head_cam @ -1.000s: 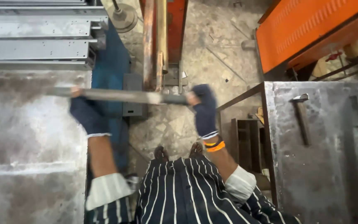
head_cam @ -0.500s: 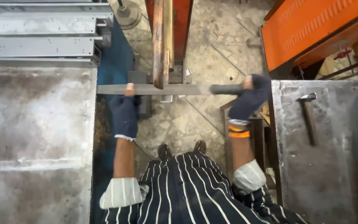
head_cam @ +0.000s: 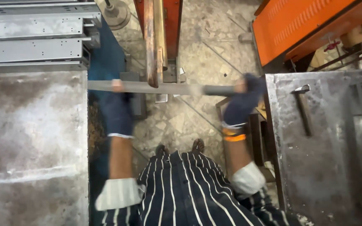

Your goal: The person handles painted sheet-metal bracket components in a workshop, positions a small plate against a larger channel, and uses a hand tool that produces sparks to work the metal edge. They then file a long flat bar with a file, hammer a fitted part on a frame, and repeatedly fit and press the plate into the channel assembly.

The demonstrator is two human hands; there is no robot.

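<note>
Two gloved hands carry one long flat grey metal strip [head_cam: 147,87] level at chest height, spread wide, likely for balance. The left hand [head_cam: 116,111] is closed around it beside the grey steel table [head_cam: 30,138]; the right hand [head_cam: 243,100] grips near the steel bench with a hammer [head_cam: 303,109].

Hammer [head_cam: 303,108] on right table [head_cam: 327,167]

Even, fairly dim workshop light; motion blur smears both dark-gloved hands and the long grey metal bar [head_cam: 160,88]. Dull glare sits on the grey steel counter [head_cam: 30,138] at nine o'clock; soft shadows.
</note>
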